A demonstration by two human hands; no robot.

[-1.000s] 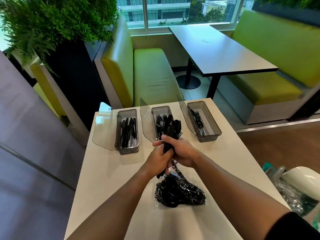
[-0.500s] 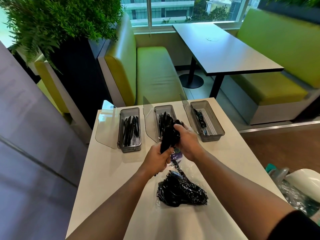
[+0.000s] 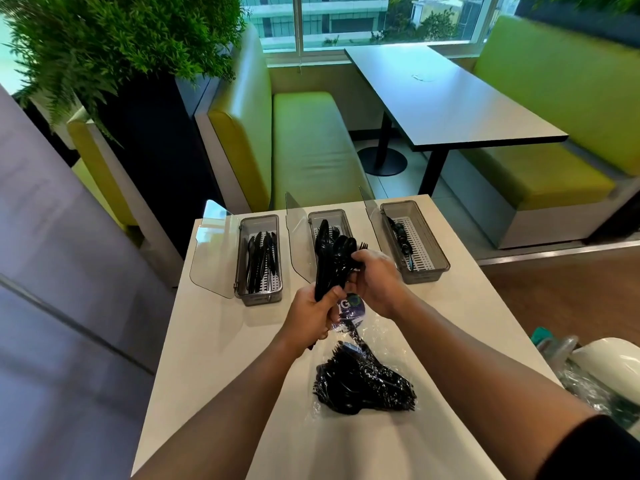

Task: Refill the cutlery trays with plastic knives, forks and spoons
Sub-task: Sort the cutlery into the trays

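Both my hands are on the bundle of black cutlery here. My left hand is wrapped round the handle ends with the fingers curled tight. The bundle rises out of it toward twelve o'clock, leaning a touch to one. My right hand sits at about one o'clock from the left, just beside it. Its fingers are curled over the bundle higher up, close under the spoon bowls, and some fork tines poke out past my knuckles at twelve.

Three trays stand in a row across the far end of the white table. The middle tray is dead ahead at twelve o'clock. The top of the bundle covers its near half from where I look, and I cannot tell whether it touches the tray or hangs above it. The left tray is at ten o'clock from my hands, well apart, with black pieces lying lengthwise inside. The right tray is at two o'clock, near my right hand, with a few black pieces along its left wall. Each tray's clear lid stands open on its left side.

At six o'clock from my hands a clear bag of more black cutlery lies flat on the table. Its neck runs up to a purple label tucked right against my left fingers.
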